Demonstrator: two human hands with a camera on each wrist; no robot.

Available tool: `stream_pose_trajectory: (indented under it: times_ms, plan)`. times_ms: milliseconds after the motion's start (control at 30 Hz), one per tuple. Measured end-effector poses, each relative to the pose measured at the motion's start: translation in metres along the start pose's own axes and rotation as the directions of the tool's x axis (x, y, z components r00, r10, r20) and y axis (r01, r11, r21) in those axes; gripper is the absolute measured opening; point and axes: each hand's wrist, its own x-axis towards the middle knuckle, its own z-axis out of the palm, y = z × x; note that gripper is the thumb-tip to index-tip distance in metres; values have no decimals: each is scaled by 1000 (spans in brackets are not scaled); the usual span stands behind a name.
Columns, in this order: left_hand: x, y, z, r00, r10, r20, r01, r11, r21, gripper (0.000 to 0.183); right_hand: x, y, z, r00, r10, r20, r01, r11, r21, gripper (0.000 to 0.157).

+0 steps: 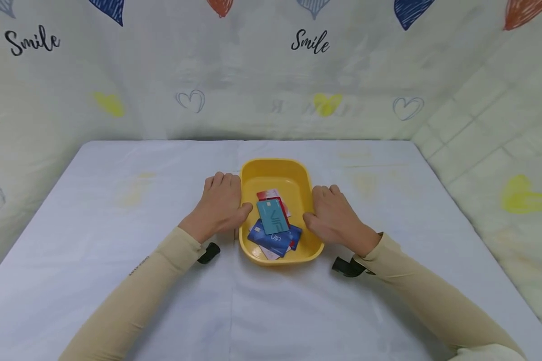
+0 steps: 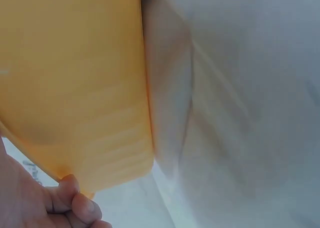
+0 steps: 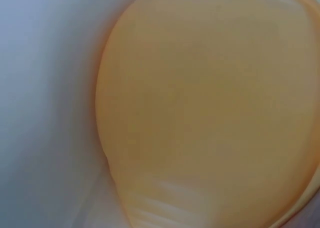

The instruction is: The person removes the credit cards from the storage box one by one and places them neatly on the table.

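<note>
A yellow plastic tray [image 1: 275, 170] with rounded corners sits between my two hands in the head view. My left hand [image 1: 221, 200] grips its left rim, thumb over the edge; the left wrist view shows curled fingers [image 2: 77, 198] under that rim. On the opposite side my right hand [image 1: 331, 215] holds the right rim, thumb on top. Inside lie several plastic cards in an overlapping pile: a teal VIP card [image 1: 273, 216] on top, blue VIP cards [image 1: 271, 239] below it, and a red and white card [image 1: 267, 194] behind. The tray's outer wall [image 3: 200, 98] fills most of the right wrist view.
A white cloth covers the table [image 1: 162, 301]. Behind it hangs a pale curtain [image 1: 253, 65] printed with hearts and the word Smile. Black wrist devices [image 1: 348, 267] hang under the beige sleeves [image 1: 415, 276].
</note>
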Motion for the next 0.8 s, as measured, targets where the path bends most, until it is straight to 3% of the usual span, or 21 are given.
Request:
stream_pose_trajectory:
  times_ms: [367, 800]
  plan:
    - [-11, -26, -12, 998, -53, 22, 53, 999, -10, 49, 15, -28, 6, 1000, -1, 22, 0, 999, 41, 31]
    - [-19, -47, -19, 993, -107, 51, 108, 994, -18, 35, 24, -51, 11, 999, -30, 27, 29, 999, 38, 32]
